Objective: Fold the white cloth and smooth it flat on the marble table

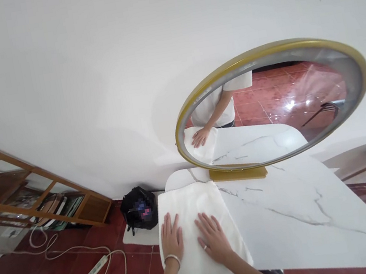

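Evidently, the white cloth [184, 207] lies spread over the left end of the bench [301, 234], largely flat, slight creases remaining; left hand [172, 239] and right hand [214, 239] rest upon it, grip wide, grasping nothing.

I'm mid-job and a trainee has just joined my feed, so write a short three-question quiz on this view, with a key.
1. True or false: the left hand and the right hand both lie palm-down on the white cloth.
2. Which stands on the marble-patterned tabletop?
A) power strip
B) gold-rimmed mirror
C) wooden shelf unit
3. Fill in: a ring shows on a finger of the ____ hand.

Key: 1. True. 2. B. 3. right.
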Available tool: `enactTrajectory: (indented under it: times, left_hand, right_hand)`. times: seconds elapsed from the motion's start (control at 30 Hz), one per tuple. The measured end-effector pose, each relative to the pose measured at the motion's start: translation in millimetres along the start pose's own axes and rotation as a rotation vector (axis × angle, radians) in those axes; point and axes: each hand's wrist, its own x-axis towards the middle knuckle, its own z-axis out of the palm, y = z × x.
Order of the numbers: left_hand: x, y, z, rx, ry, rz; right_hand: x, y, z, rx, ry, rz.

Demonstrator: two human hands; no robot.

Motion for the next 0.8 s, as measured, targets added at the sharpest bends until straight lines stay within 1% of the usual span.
enactTrajectory:
  times: [0.1,0.23,0.3,0.37,0.47,0.57,0.7,0.8]
  left_hand:
    - [1.7,-5.1,4.0,-0.024,0.028,-0.009]
    - [3.2,-9.2,10.5,-0.001,0.036,-0.045]
    - [2.7,-3.4,13.2,0.025,0.047,-0.067]
    - [2.2,11.2,16.1,0.043,0.056,-0.074]
    - [3.2,49.9,23.3,0.049,0.072,-0.081]
    - [4.3,101.9,33.5,0.029,0.069,-0.079]
    - [-1.1,173.7,48.2,-0.025,0.002,-0.030]
    - [-3.3,218.2,60.0,-0.087,-0.048,0.008]
  right_hand:
    - [-16.4,19.5,-9.6,-0.026,0.015,-0.020]
    - [-26.8,29.4,-14.1,-0.050,0.012,-0.061]
    - [-28.3,31.9,-14.2,-0.044,0.026,-0.070]
    - [-31.1,38.3,-15.8,-0.040,0.052,-0.053]
    - [-42.6,61.8,-25.2,-0.060,0.070,-0.020]
    - [-65.5,100.7,-44.9,-0.106,0.059,-0.021]
    - [-110.7,158.7,-77.2,-0.174,0.040,0.006]
    - [-148.2,196.6,-91.9,-0.218,0.068,0.034]
